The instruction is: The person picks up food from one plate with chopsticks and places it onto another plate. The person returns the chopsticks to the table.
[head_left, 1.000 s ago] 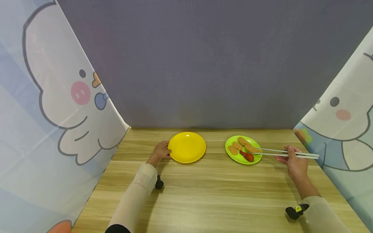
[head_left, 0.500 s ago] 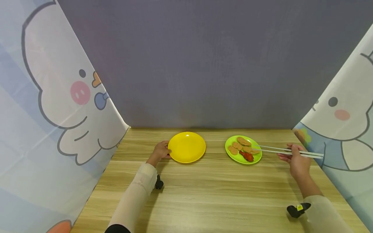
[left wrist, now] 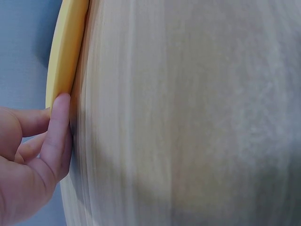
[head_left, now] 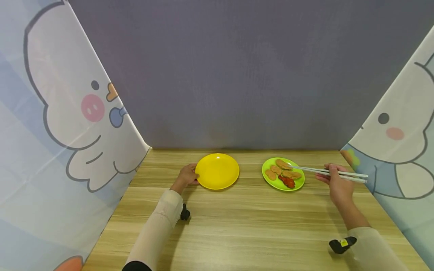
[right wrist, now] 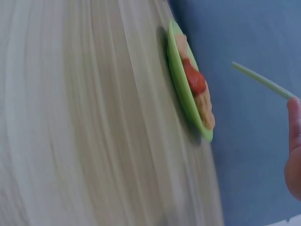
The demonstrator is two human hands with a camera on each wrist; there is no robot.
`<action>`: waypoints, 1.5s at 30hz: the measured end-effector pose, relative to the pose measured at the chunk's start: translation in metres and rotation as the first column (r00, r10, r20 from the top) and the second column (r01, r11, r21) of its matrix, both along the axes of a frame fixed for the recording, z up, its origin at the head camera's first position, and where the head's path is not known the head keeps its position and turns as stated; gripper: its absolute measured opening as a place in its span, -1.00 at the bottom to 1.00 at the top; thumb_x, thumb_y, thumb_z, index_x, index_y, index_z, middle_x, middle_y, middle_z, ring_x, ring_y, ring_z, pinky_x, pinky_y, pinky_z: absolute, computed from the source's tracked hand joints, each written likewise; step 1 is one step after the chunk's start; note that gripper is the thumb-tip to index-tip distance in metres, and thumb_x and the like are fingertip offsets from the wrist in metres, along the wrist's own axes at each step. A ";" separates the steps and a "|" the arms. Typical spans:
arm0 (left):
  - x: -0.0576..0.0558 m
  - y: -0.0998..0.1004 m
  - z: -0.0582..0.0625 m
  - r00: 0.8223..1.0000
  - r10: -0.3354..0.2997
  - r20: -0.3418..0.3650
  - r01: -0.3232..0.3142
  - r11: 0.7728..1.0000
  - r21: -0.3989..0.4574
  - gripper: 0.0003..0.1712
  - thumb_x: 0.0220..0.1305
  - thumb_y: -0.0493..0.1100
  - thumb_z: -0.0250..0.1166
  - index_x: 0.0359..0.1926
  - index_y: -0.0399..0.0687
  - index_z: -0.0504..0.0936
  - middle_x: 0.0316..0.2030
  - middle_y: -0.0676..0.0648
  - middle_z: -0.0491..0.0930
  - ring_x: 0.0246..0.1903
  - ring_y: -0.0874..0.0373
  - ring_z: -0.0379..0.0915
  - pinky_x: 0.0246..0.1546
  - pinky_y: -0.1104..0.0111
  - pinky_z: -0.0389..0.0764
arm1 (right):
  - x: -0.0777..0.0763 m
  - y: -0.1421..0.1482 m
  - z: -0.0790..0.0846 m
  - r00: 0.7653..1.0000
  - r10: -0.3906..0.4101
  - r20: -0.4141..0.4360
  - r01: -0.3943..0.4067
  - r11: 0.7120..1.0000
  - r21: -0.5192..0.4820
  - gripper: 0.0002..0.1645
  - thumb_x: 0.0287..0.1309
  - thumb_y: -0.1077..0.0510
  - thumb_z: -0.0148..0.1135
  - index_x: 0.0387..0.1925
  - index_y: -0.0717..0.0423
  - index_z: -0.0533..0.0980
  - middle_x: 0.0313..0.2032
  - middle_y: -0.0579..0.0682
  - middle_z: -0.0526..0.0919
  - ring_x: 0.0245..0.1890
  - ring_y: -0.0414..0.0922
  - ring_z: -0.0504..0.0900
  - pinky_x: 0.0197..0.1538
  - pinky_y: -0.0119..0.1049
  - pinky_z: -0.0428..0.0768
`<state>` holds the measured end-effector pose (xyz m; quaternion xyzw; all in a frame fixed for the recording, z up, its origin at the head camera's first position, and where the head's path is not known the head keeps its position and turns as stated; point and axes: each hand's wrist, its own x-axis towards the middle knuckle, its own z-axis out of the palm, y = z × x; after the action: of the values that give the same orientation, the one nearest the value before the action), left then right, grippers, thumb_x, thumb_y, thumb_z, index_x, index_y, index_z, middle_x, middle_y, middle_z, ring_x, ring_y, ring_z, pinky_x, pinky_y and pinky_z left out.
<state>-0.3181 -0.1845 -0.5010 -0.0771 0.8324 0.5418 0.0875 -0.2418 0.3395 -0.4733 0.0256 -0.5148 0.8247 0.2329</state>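
My left hand (head_left: 188, 174) pinches the left rim of a yellow plate (head_left: 217, 171), which bears nothing. In the left wrist view, thumb and fingers take the rim (left wrist: 66, 52) from both sides. My right hand (head_left: 340, 185) grips a pair of long pale chopsticks (head_left: 349, 176), their tips pointing left over a green plate (head_left: 270, 182). On that plate lie several golden nugget-like pieces (head_left: 276, 169) and a red-brown chicken drumstick (head_left: 288, 181). The right wrist view has one chopstick (right wrist: 265, 82) raised apart from the food, with nothing at its tip.
Both plates stand on a wood-grain table (head_left: 244, 229), near its back edge. Behind rises a grey panel (head_left: 237, 75). Cartoon-printed cloths (head_left: 44, 180) flank the table on both sides.
My right hand first shifted slightly right, then left and away from me. The chopstick tips moved from the plate's right-hand pieces toward its back. My left hand and both plates stayed put.
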 end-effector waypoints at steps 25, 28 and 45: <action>0.000 0.001 -0.002 1.000 0.004 0.011 -0.004 1.000 -0.029 -0.34 0.34 -0.46 0.23 0.44 -0.15 0.39 0.13 -0.39 0.53 -0.30 0.01 0.70 -0.35 0.28 0.83 | 0.013 -0.088 0.004 0.951 0.057 -0.305 0.221 0.565 0.795 -0.80 0.26 0.52 0.19 -0.33 0.31 0.68 -0.44 -0.04 0.68 -0.46 -0.35 0.63 -0.46 -0.64 0.60; 0.000 0.001 -0.002 1.000 0.009 0.007 -0.009 0.999 -0.035 -0.33 0.32 -0.46 0.24 0.44 -0.15 0.40 0.13 -0.40 0.52 -0.30 0.01 0.70 -0.35 0.28 0.83 | 0.013 -0.102 0.004 0.904 0.138 -0.404 0.284 0.512 0.811 -0.76 0.11 0.56 0.29 -0.37 0.20 0.67 -0.46 0.02 0.68 -0.44 -0.31 0.62 -0.41 -0.63 0.57; 0.001 0.000 0.001 1.000 0.005 0.008 -0.005 0.999 -0.032 -0.34 0.32 -0.47 0.25 0.43 -0.15 0.41 0.12 -0.40 0.54 -0.36 0.06 0.69 -0.34 0.25 0.83 | 0.014 -0.152 -0.026 0.715 0.451 -0.534 0.522 0.164 0.837 -0.73 0.43 -0.03 0.22 -0.33 0.03 0.64 -0.30 -0.10 0.62 -0.41 -0.24 0.62 -0.39 -0.40 0.67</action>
<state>-0.3168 -0.1841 -0.4998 -0.0830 0.8404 0.5283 0.0882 -0.2277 0.1873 -0.4991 0.4640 -0.7874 0.1985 0.3538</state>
